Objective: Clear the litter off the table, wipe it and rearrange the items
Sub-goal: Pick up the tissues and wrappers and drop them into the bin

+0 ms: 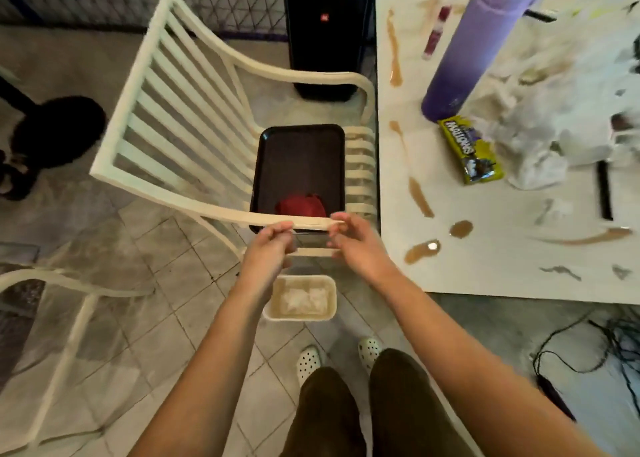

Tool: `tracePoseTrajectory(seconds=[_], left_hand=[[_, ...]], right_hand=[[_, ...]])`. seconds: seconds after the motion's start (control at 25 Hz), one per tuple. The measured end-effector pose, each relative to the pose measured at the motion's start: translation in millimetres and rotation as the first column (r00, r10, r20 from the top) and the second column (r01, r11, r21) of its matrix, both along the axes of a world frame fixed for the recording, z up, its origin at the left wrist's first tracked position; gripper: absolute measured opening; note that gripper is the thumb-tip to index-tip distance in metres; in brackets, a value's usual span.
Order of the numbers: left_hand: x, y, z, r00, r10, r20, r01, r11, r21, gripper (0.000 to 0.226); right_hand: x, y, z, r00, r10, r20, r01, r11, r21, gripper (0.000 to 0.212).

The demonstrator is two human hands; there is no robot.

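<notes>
Both hands [304, 238] grip tray [300, 165] near edge; long axis runs away.

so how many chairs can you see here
2. One white slatted chair stands left of the table, holding the dark tray on its seat. A second white chair shows only partly at the lower left edge. Others may lie outside the view.

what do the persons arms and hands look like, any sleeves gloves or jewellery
Both arms are bare along their whole visible length, with no sleeves in view. The left hand and the right hand wear no gloves, and no watch, bracelet or ring shows, though the picture is slightly blurred. Lower down the person wears dark brown trousers and white perforated clogs.
</notes>
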State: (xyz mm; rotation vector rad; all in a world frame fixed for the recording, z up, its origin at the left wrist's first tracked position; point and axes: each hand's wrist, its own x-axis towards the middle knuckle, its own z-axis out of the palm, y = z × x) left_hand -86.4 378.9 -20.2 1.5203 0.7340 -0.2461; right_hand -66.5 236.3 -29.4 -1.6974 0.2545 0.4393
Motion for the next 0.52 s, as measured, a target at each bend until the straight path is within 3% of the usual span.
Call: tracePoseTrajectory(seconds=[0.12,0.28,0.52], left_hand=[[24.9,-41.0,68.2,0.982,-0.155,0.107,0.153,0.988,0.024,0.017],[50.0,-94.3,93.5,0.948,-0.288,0.138,0.283,0.957,0.055,0.013],[100.2,-215.1,80.3,0.906,-0.419,0.059,0.409,0.903,0.135,0.021]], right_hand=[[36.1,-52.6,74.0,0.973,-0.128,0.193,0.135,0.99,-0.026,0.022],[60.4,-109.2,90.7,0.94,-0.098,0.326,0.187,0.949,-0.255,0.022],[69.8,-252.0,71.9,0.937,-0.03,0.348,0.237,0.786,-0.572,0.026]])
